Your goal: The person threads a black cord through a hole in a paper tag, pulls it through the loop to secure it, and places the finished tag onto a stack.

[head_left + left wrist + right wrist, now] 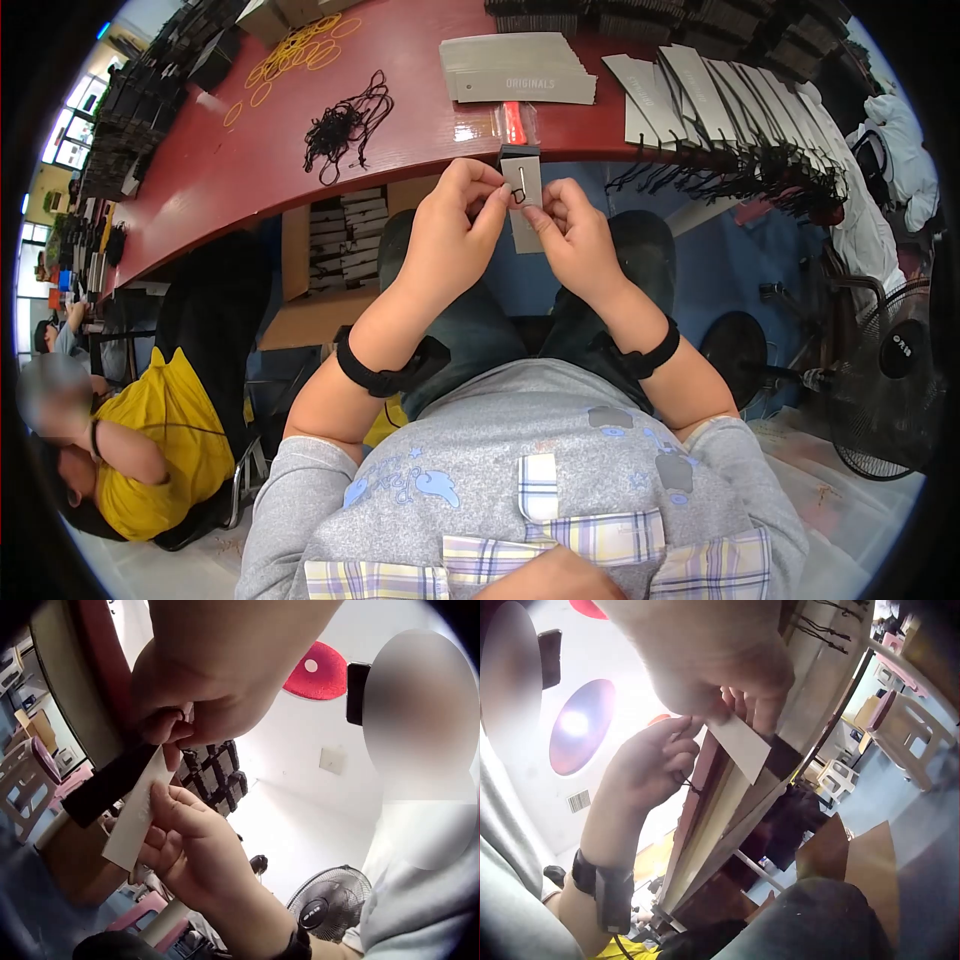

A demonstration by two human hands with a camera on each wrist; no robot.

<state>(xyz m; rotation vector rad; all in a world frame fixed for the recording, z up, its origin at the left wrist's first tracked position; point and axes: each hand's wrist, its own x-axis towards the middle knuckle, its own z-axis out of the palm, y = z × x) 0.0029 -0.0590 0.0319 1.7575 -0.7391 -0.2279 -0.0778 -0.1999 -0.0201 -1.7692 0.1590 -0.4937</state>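
Observation:
A narrow pale grey card tag [526, 228] with a slot stands upright at the table's front edge. My right hand [580, 235] grips it by its side, thumb on the face; the left wrist view shows the tag [133, 829] between the right hand's [195, 840] thumb and fingers. With thumb and forefinger my left hand [450, 225] pinches a thin black cord [518, 196], whose small loop lies over the tag below the slot. In the right wrist view a cord end [687, 781] hangs from the left hand [649, 761].
On the red table [215, 150] lie a tangle of black cords [348, 128], yellow rubber bands [300, 52], a stack of grey tags [515, 70] and a fan of corded tags [720, 100]. A carton [345, 240] stands underneath. A person in yellow [165, 440] sits left; a fan [890, 370] stands right.

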